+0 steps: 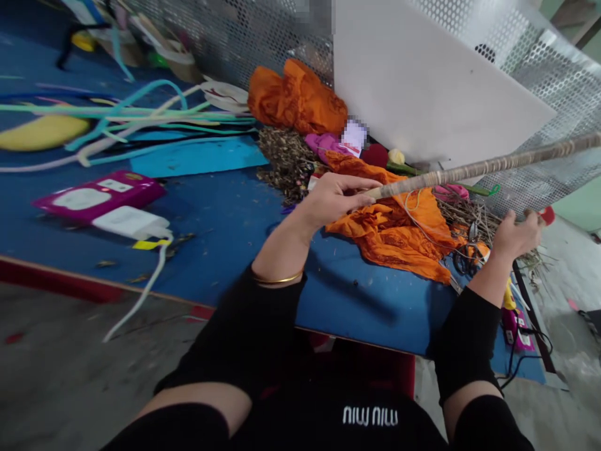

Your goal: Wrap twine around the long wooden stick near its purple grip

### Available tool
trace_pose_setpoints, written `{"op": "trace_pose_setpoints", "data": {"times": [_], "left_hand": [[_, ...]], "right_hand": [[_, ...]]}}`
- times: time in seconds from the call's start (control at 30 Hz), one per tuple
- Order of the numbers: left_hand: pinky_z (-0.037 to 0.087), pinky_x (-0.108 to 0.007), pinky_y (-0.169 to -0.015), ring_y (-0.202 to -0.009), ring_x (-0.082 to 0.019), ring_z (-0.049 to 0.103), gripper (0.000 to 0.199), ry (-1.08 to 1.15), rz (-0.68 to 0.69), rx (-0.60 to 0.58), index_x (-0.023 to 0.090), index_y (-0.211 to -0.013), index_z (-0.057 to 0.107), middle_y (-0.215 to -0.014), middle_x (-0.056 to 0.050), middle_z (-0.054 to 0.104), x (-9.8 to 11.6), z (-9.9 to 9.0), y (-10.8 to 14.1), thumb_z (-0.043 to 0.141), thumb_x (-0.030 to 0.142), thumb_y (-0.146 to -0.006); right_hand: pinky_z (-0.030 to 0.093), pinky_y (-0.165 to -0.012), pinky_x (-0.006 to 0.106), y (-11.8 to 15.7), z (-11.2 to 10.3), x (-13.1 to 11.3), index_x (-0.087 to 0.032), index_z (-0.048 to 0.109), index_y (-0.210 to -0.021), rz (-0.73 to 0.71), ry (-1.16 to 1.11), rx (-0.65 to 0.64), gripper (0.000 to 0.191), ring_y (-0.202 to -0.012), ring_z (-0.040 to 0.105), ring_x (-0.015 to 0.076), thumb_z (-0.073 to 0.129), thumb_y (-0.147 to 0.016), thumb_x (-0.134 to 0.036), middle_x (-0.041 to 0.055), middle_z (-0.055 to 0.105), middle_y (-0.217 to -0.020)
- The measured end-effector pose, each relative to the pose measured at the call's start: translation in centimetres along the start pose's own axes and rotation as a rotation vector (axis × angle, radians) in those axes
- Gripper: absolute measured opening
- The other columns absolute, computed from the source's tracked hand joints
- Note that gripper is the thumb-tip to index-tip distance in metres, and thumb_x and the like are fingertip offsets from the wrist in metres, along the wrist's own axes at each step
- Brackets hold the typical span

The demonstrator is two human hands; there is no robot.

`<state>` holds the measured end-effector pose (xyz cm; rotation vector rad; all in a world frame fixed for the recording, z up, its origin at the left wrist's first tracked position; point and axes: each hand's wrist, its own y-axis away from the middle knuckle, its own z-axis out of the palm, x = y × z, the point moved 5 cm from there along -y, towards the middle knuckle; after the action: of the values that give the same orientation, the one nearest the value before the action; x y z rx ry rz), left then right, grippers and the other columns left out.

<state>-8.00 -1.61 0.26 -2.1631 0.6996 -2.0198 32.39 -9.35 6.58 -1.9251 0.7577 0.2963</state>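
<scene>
My left hand (340, 194) is closed around the pale near end of a long stick (469, 170). Brownish wrapping runs round the stick, which slants up to the right, above the table and out of view. My right hand (519, 233) is closed below the stick, apart from it. A small red object (547, 216) shows at its fingertips; its kind is unclear. Beneath the stick lies a crumpled orange cloth (389, 232), with a thin pale string (416, 216) hanging over it. Dark-handled scissors (464, 254) rest beside the cloth, near my right wrist.
On the blue table (211, 250) are a purple packet (117, 191), a white power strip (134, 222) with its cord, and coloured fuzzy stems (141, 113). Dried plant bits (284, 160) and twigs (474, 216) lie around the cloth. A white board (413, 81) leans behind.
</scene>
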Motion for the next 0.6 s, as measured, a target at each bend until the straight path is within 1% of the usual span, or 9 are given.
{"op": "trace_pose_setpoints", "data": {"times": [0.07, 0.13, 0.17, 0.23, 0.3, 0.37, 0.43, 0.5, 0.6], "left_hand": [[0.044, -0.022, -0.056, -0.061, -0.011, 0.056, 0.055, 0.076, -0.014, 0.064, 0.012, -0.113, 0.084, -0.078, -0.005, 0.074, 0.0, 0.4, -0.1, 0.085, 0.051, -0.074], [0.038, -0.021, -0.051, -0.056, -0.008, 0.049, 0.055, 0.13, -0.041, 0.097, 0.011, -0.113, 0.084, -0.073, -0.003, 0.07, -0.1, 0.8, -0.1, 0.085, 0.05, -0.073], [0.035, -0.02, -0.05, -0.054, -0.007, 0.046, 0.055, 0.151, -0.053, 0.104, 0.011, -0.113, 0.084, -0.071, -0.003, 0.069, -0.1, 1.0, 0.0, 0.086, 0.049, -0.073], [0.033, -0.02, -0.048, -0.053, -0.006, 0.045, 0.053, 0.185, -0.07, 0.091, 0.011, -0.113, 0.084, -0.069, -0.002, 0.067, 0.0, 1.5, 0.1, 0.086, 0.046, -0.073], [0.033, -0.02, -0.048, -0.053, -0.007, 0.045, 0.051, 0.215, -0.083, 0.046, 0.011, -0.113, 0.083, -0.067, 0.0, 0.065, 0.2, 2.1, 0.3, 0.085, 0.044, -0.074], [0.032, -0.02, -0.047, -0.052, -0.007, 0.045, 0.048, 0.244, -0.097, -0.006, 0.012, -0.112, 0.084, -0.064, 0.001, 0.063, 0.3, 2.6, 0.3, 0.084, 0.043, -0.076], [0.031, -0.02, -0.046, -0.051, -0.006, 0.043, 0.046, 0.277, -0.113, -0.021, 0.013, -0.112, 0.084, -0.064, 0.001, 0.063, 0.2, 2.7, 0.3, 0.084, 0.041, -0.076], [0.031, -0.019, -0.046, -0.05, -0.005, 0.042, 0.046, 0.321, -0.134, 0.006, 0.013, -0.113, 0.083, -0.065, 0.001, 0.064, -0.1, 2.5, 0.1, 0.085, 0.039, -0.075], [0.033, -0.019, -0.047, -0.049, -0.005, 0.044, 0.049, 0.387, -0.166, 0.038, 0.011, -0.114, 0.082, -0.067, 0.001, 0.066, -0.6, 2.5, 0.0, 0.087, 0.038, -0.073]], "right_hand": [[0.04, -0.117, 0.062, 1.1, -1.3, -2.8, -0.017, 0.074, -0.116, -0.075, -0.075, 0.132, 0.03, -0.129, 0.063, 0.038, 0.061, -0.091, -0.027, 0.0194, 0.069, -0.132], [0.046, -0.114, 0.057, 2.8, -1.3, -5.8, -0.018, 0.075, -0.108, -0.212, -0.281, 0.087, 0.026, -0.121, 0.067, 0.0335, 0.058, -0.095, -0.031, 0.0163, 0.074, -0.118], [0.049, -0.111, 0.054, 3.9, -0.8, -7.4, -0.018, 0.075, -0.103, -0.283, -0.41, -0.017, 0.025, -0.115, 0.069, 0.0307, 0.057, -0.096, -0.034, 0.0143, 0.075, -0.111], [0.055, -0.105, 0.048, 6.9, 1.0, -10.4, -0.02, 0.073, -0.101, -0.374, -0.674, -0.334, 0.025, -0.107, 0.071, 0.0256, 0.059, -0.095, -0.041, 0.0104, 0.076, -0.105], [0.058, -0.102, 0.043, 10.4, 2.8, -12.6, -0.022, 0.069, -0.111, -0.362, -0.902, -0.647, 0.031, -0.107, 0.072, 0.0223, 0.065, -0.091, -0.045, 0.0089, 0.076, -0.113], [0.06, -0.092, 0.036, 13.3, 3.8, -14.1, -0.022, 0.068, -0.107, -0.338, -0.996, -0.858, 0.032, -0.096, 0.072, 0.0194, 0.071, -0.087, -0.046, 0.0059, 0.076, -0.106], [0.057, -0.076, 0.031, 15.1, 4.1, -14.8, -0.021, 0.067, -0.092, -0.343, -0.945, -1.002, 0.026, -0.074, 0.066, 0.0156, 0.068, -0.09, -0.047, 0.0012, 0.071, -0.081], [0.051, -0.065, 0.03, 15.5, 3.6, -14.9, -0.021, 0.066, -0.078, -0.389, -0.844, -1.02, 0.034, -0.06, 0.057, 0.0137, 0.06, -0.097, -0.048, -0.0019, 0.06, -0.063], [0.051, -0.075, 0.033, 14.5, 1.7, -15.0, -0.022, 0.066, -0.073, -0.495, -0.849, -0.782, 0.037, -0.072, 0.06, 0.0164, 0.059, -0.099, -0.046, 0.0007, 0.06, -0.07]]}}
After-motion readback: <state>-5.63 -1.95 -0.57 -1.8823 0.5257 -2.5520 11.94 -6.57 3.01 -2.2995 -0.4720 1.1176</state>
